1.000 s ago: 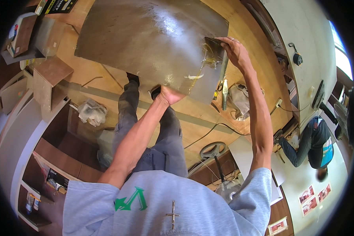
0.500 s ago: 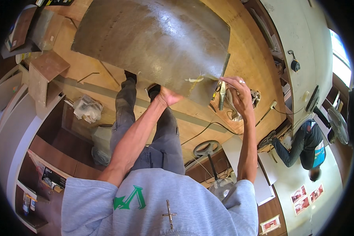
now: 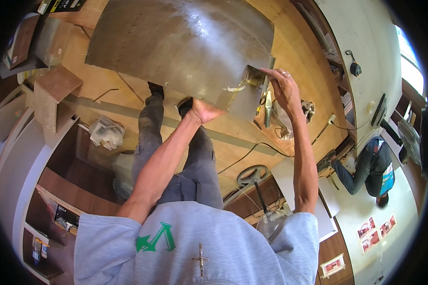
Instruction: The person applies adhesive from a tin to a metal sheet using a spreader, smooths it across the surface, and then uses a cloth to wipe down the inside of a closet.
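Observation:
A large brown, glossy sheet [image 3: 166, 38] lies over the wooden worktop, with amber streaks near its right front corner. My left hand [image 3: 202, 112] is at its front edge, fingers hidden beneath, gripping it. My right hand [image 3: 283, 88] pinches a thin dark flat piece [image 3: 252, 71] at the sheet's right end, over the amber-streaked patch. Beside that end lie a long metal-coloured tool [image 3: 267, 114], a small yellow-and-black object [image 3: 257, 110] and a crumpled pale cloth [image 3: 285, 126].
Wooden boxes [image 3: 54, 85] and a crumpled plastic bag [image 3: 104, 130] are at left. A black cable [image 3: 249, 147] crosses the worktop. At right are a tape measure [image 3: 355, 69], a fan [image 3: 409, 142] and another person [image 3: 368, 168]. A pedestal wheel [image 3: 252, 175] stands below the worktop.
My right hand moved down along the sheet's right end, then back up, raised now with the dark piece but lower than a second ago. My left hand stays at the front edge.

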The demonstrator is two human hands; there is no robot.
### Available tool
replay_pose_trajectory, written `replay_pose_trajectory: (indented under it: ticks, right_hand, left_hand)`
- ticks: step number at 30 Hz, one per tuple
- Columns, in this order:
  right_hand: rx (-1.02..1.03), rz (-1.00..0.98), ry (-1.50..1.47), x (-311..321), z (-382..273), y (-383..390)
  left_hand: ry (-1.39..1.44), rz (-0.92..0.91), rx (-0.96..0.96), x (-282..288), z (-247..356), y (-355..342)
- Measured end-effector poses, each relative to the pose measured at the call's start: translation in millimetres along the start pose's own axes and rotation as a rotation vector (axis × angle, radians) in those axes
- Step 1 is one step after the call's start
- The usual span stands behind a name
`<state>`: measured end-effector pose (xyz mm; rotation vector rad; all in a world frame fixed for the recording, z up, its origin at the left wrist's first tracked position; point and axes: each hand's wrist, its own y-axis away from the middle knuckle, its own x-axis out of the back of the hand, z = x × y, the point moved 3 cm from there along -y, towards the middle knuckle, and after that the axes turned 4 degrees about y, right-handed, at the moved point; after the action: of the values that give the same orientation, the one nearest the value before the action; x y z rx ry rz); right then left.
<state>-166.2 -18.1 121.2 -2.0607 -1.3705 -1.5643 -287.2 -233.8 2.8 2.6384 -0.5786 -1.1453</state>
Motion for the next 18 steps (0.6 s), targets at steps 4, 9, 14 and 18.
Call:
replay_pose_trajectory:
  ticks: [4, 9, 14, 18]
  right_hand:
    - [0.043, -0.081, -0.052, -9, -1, 11]
    - [0.013, -0.209, -0.17, 1, -26, 52]
    - [-0.102, 0.022, -0.302, 20, -58, 63]
    - [0.048, 0.034, -0.046, -2, -85, 63]
  left_hand:
    - [-0.093, 0.16, -0.104, -2, -3, -3]
    - [-0.284, 0.268, -0.189, -11, -2, 3]
    - [-0.295, 0.208, -0.139, -17, -10, 4]
    - [-0.292, 0.022, -0.041, -13, -5, 0]
